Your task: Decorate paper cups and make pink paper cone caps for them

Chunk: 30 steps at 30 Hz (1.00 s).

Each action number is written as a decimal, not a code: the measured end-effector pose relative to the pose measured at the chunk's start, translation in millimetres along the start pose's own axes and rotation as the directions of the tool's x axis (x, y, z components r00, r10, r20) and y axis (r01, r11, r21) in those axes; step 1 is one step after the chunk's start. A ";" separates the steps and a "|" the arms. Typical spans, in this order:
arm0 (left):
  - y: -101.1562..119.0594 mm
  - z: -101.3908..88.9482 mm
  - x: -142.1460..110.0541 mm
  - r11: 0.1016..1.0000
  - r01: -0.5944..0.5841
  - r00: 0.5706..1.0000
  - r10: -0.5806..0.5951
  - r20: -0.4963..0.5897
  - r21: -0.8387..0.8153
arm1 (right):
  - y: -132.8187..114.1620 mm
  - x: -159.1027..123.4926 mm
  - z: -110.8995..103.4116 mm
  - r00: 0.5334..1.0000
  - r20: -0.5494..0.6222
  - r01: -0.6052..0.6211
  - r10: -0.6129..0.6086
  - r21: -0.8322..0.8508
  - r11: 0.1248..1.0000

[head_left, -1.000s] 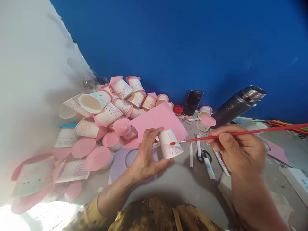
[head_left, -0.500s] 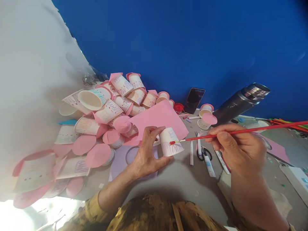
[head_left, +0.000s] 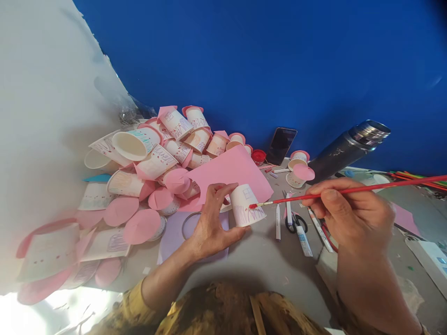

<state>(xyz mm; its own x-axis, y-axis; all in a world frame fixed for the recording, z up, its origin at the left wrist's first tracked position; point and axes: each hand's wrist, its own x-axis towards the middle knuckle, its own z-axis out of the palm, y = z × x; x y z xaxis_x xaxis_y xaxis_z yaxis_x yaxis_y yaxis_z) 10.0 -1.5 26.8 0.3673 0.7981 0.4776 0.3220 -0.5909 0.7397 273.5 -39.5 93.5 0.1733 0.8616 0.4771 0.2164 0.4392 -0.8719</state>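
Note:
Between the thumb and fingers of my left hand (head_left: 211,228) is a white paper cup (head_left: 244,197), upside down and slightly tilted, with a purple window outline and zigzag lines drawn on its side. My right hand (head_left: 352,218) grips a thin red paintbrush (head_left: 335,191) like a pen. The brush tip, loaded with red paint, is at the cup's side over the purple lines; whether it touches cannot be told for sure. Under and behind the left hand lie a lilac sheet (head_left: 171,237) and a large pink sheet (head_left: 233,172).
Many decorated cups with pink paper tops (head_left: 143,225) are heaped on the left. A red paint pot (head_left: 259,157), a phone (head_left: 281,145) and a dark flask (head_left: 338,151) stand along the blue wall. Markers (head_left: 278,223) and black scissors (head_left: 292,224) lie between the hands.
My right hand has shifted slightly to the right, and the brush tip has moved a little right along the cup's side. The left hand and cup are nearly still.

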 end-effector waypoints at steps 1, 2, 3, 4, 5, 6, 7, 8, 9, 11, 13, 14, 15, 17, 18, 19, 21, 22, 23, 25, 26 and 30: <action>0.2 0.2 -0.1 1.000 0.005 1.000 -0.005 0.002 -0.002 | 0.2 -0.2 0.0 1.000 0.004 -0.001 0.001 -0.002 1.000; 0.2 0.5 -0.2 1.000 0.010 1.000 -0.010 0.005 -0.003 | 0.4 -0.4 0.0 1.000 0.009 0.000 0.000 -0.004 1.000; 0.0 0.8 -0.3 1.000 0.016 1.000 -0.016 0.006 -0.005 | 0.8 -0.5 0.0 1.000 0.010 0.002 -0.002 -0.005 1.000; -0.3 1.2 -0.3 1.000 0.019 1.000 -0.019 0.007 -0.007 | 1.1 -0.6 0.1 1.000 0.011 0.006 -0.006 -0.004 1.000; -0.7 1.7 -0.3 1.000 0.020 1.000 -0.020 0.006 -0.011 | 1.5 -0.7 0.2 1.000 0.013 0.012 -0.012 0.000 1.000; -1.0 2.2 -0.2 1.000 0.019 1.000 -0.019 0.005 -0.016 | 1.9 -0.6 0.5 1.000 0.017 0.014 -0.014 0.005 1.000; -1.3 2.5 -0.1 1.000 0.017 1.000 -0.017 0.004 -0.019 | 2.2 -0.5 0.9 1.000 0.023 0.015 -0.015 0.011 1.000; -1.4 2.7 -0.1 1.000 0.015 1.000 -0.015 0.004 -0.021 | 2.4 -0.4 1.4 1.000 0.028 0.013 -0.013 0.017 1.000; -1.3 2.7 0.0 1.000 0.014 1.000 -0.014 0.005 -0.022 | 2.5 -0.2 2.0 0.999 0.033 0.010 -0.011 0.021 1.000; -0.8 2.1 0.0 1.000 0.014 1.000 -0.013 0.010 -0.021 | 2.5 0.3 3.1 0.999 0.032 0.005 -0.006 0.028 1.000; -0.3 1.3 -0.2 1.000 0.015 1.000 -0.014 0.019 -0.021 | 2.3 0.7 3.8 1.000 0.016 0.009 -0.010 0.038 0.999; -0.2 1.1 -0.4 1.000 0.016 1.000 -0.016 0.022 -0.021 | 2.1 0.8 3.9 1.000 0.009 0.012 -0.013 0.043 0.999; -0.3 1.1 -0.5 1.000 0.019 1.000 -0.018 0.023 -0.021 | 2.0 0.9 4.0 1.000 0.004 0.015 -0.015 0.046 0.999; -1.1 1.5 -0.8 0.999 0.021 1.000 -0.021 0.021 -0.024 | 1.6 0.7 3.9 1.000 0.007 0.014 -0.014 0.045 0.999; -1.6 1.8 -0.9 0.999 0.021 1.000 -0.021 0.017 -0.026 | 1.5 0.6 3.9 1.000 0.011 0.009 -0.010 0.037 0.999; -2.0 2.1 -1.0 0.999 0.021 1.000 -0.021 0.015 -0.028 | 1.3 0.4 3.8 1.000 0.015 0.003 -0.003 0.025 1.000; -2.5 2.3 -1.1 0.999 0.018 1.000 -0.018 0.011 -0.029 | 1.2 0.1 3.5 1.000 0.023 -0.010 0.010 0.003 1.000; -2.4 2.2 -1.1 0.999 0.017 1.000 -0.017 0.011 -0.028 | 1.2 0.1 3.5 1.000 0.026 -0.015 0.015 0.002 1.000; -2.1 1.9 -1.0 0.999 0.018 1.000 -0.017 0.012 -0.026 | 1.2 0.2 3.4 0.999 0.028 -0.018 0.018 0.010 1.000; -1.1 1.0 -1.0 1.000 0.019 1.000 -0.019 0.018 -0.022 | 0.8 0.6 3.4 1.000 0.020 -0.015 0.014 0.039 0.999; -0.6 0.6 -1.0 1.000 0.022 1.000 -0.021 0.021 -0.021 | 0.4 0.8 3.4 1.000 0.007 -0.009 0.008 0.049 0.999; 0.2 0.3 -1.1 0.999 0.028 0.999 -0.028 0.027 -0.015 | -2.1 1.2 4.0 1.000 -0.024 -0.006 0.007 0.045 0.999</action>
<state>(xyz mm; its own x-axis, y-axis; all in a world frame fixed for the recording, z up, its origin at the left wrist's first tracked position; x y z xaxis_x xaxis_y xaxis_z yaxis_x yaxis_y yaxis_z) 9.9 -2.5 26.3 0.3815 0.8108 0.4439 0.3189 -0.5662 0.7601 269.4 -38.3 95.5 0.1981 0.8582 0.4735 0.1720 0.4451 -0.8788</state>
